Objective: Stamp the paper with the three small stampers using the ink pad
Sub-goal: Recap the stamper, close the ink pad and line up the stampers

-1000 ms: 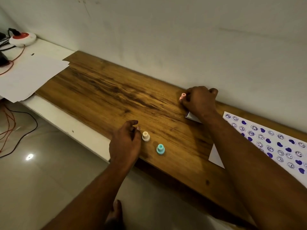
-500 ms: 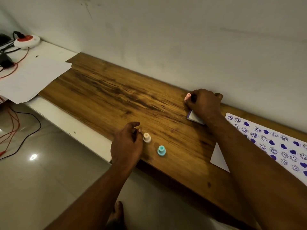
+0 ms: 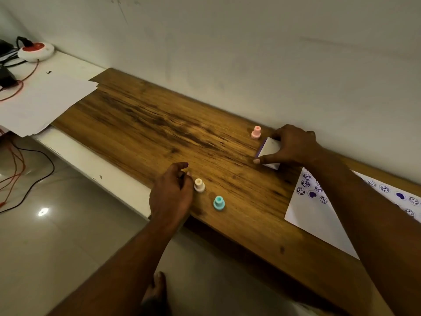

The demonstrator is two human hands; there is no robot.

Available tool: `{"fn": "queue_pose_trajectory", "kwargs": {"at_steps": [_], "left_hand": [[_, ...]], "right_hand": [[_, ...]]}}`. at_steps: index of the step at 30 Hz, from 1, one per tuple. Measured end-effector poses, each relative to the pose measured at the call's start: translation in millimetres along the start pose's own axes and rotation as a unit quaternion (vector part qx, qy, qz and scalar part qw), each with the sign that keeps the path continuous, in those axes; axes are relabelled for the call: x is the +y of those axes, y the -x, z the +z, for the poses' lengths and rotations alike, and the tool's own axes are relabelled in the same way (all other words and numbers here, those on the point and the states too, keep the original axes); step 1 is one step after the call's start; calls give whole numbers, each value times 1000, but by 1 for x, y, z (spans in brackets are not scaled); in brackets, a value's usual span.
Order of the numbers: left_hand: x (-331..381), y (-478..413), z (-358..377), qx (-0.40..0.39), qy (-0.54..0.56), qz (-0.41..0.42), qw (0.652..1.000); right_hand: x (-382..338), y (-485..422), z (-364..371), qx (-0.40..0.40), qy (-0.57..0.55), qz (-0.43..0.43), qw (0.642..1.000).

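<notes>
**Hand on the ink pad, three stampers standing free**

On the wooden board (image 3: 159, 124), the right hand (image 3: 293, 144) grips the ink pad (image 3: 268, 150) near the wall. The thumb lies along the pad's near edge and the fingers curl over its far side. The pad is white with a purple strip along its left edge; whether it is lifted or resting on the board cannot be told.

Just to the left of the pad, the pink stamper (image 3: 256, 132) stands upright on the wood by itself, close to the wall and apart from the hand.

The left hand (image 3: 170, 192) rests at the front edge of the board with its fingers loosely curled, holding nothing. Its fingertips sit just beside the cream stamper (image 3: 199, 185), which stands upright; whether they touch it cannot be told. The blue stamper (image 3: 219, 202) stands upright a little to the right of the cream one and nearer the board's front edge, free of both hands.

The paper (image 3: 314, 215) lies on the right side of the board, partly under the right forearm. It carries rows of purple prints, smiley faces and hearts.

At the far left, loose white sheets (image 3: 43, 103) overlap the end of the board on a white shelf (image 3: 91, 160), with a round red-and-white socket (image 3: 36, 50) and wires beyond them.
</notes>
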State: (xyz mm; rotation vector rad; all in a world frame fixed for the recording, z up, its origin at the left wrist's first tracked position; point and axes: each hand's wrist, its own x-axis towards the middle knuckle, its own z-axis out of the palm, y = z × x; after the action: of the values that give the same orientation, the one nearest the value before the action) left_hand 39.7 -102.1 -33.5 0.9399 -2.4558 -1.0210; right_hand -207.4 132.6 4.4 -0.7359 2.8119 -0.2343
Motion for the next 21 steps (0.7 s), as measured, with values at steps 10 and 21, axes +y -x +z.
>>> {"fn": "queue_pose_trajectory", "kwargs": {"at_steps": [10,21], "left_hand": [[2,0,1,-7,-10,-6,1000],[4,0,-2,-5,-5,-19,1000]], "right_hand": [[-4,8,3,2,-12,1,1000],[-107,51,-11,-69,-149,-254,953]]}}
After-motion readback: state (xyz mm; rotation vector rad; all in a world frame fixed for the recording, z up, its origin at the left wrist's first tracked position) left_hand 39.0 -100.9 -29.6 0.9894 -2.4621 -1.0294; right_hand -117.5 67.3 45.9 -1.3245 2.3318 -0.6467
